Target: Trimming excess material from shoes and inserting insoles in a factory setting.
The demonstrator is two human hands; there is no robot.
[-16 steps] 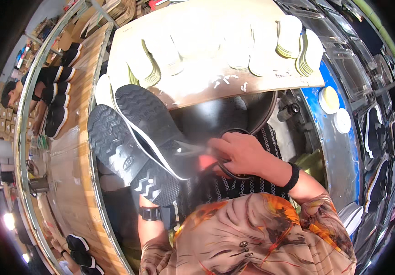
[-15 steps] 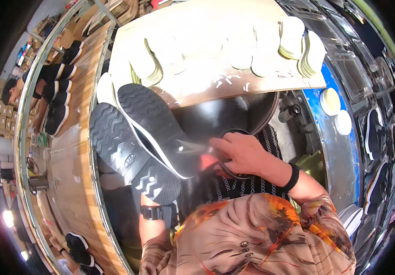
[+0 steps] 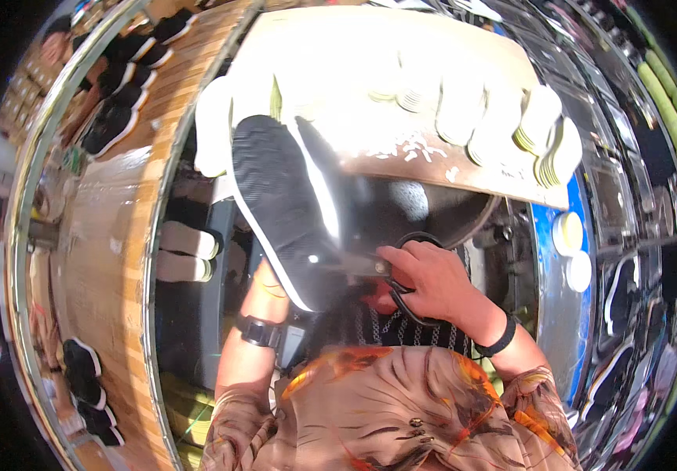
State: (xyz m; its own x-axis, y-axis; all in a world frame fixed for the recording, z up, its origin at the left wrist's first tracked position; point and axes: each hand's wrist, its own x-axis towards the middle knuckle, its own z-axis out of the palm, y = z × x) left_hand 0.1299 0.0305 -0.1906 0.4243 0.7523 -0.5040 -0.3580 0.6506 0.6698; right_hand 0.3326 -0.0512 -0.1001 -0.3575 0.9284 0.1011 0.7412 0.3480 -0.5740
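My left forearm [image 3: 256, 337], with a dark watch, reaches up behind a black shoe [image 3: 271, 200] with a white sole edge. The left hand is hidden there, and the shoe rests raised on it. A second white edge on the right suggests another shoe held against it; blur hides the detail. My right hand [image 3: 428, 279], wearing a black wristband, is closed around the black handles of a pair of scissors [image 3: 366, 264]. Their blurred blades point left against the shoe's near end. I cannot tell whether they touch it.
Stacked white insoles [image 3: 460, 110] and white scraps [image 3: 409, 147] lie on a pale board beyond a dark basin [image 3: 464, 216]. Two round pots [image 3: 567, 233] stand on a blue surface at right. Black shoes [image 3: 114, 125] line the wooden bench [image 3: 111, 267] at left, near another person.
The shoes have turned: two treaded soles faced up before, and now a dark face with white edges shows. My right hand with the scissors has shifted slightly right and nearer. The view has swung.
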